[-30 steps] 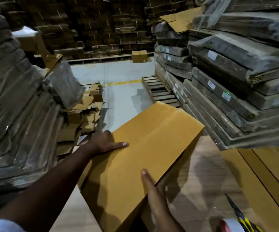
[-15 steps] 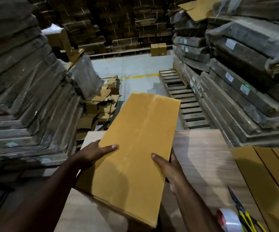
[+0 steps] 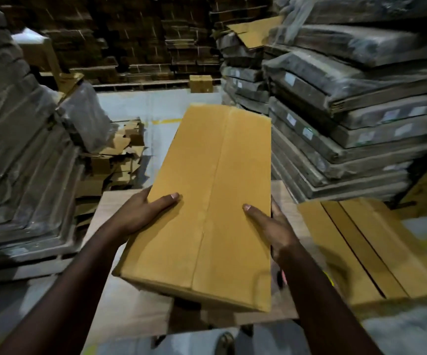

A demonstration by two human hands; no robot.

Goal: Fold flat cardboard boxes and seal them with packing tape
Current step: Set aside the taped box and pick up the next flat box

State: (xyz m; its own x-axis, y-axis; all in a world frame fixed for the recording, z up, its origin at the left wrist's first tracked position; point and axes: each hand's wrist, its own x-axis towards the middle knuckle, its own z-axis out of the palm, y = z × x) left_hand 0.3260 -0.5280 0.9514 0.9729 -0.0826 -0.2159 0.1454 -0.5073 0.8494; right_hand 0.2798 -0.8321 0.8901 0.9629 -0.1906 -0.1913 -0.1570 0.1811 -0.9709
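left hand grips box left edge, thumb on top | right hand grips right edge, thumb on top | box between hands, above desk | flat boxes right of right hand

Dim warehouse view, brightest on the held cardboard box.

Light falls from above onto the box between the two gripping hands; beneath it lies deep shadow. Stacks far beyond the grip sink into darkness. Wide-angle bending and smeared blur affect the edges, especially right of the grip.
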